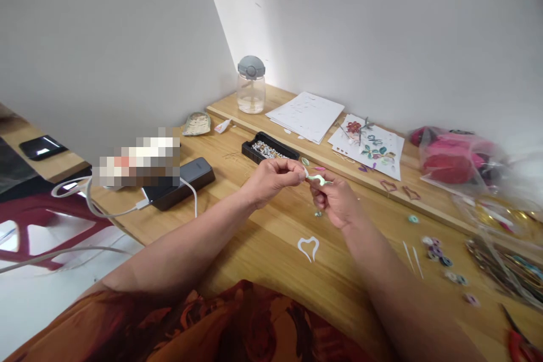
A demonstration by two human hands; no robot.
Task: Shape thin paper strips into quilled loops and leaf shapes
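With fingertips closed, your left hand [275, 181] and right hand [339, 202] pinch the green-and-white strip [319, 180] above the tabletop [263, 254], seemingly part-covered in green, while the white heart outline [302, 246] looks wholly plain.

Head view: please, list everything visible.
Table: one, brown, centre
Bottle: one, clear, back
Papers: several, white, back
Ornaments: several, mixed, back
Tray: one, black, behind hands
Heart outline: one, white, near hands
Sticks: two, white, right
Small rolls: several, mixed, right
Bagged items: several, pinkish, right
Tool: one, red, right
Power bank: one, black, left
Cable: count unclear, white, left
Phone: one, black, left
Dish: one, pale, back
Tube: one, white, back
Strip: one, green, in hands
Left hand, right hand: two, bare, centre
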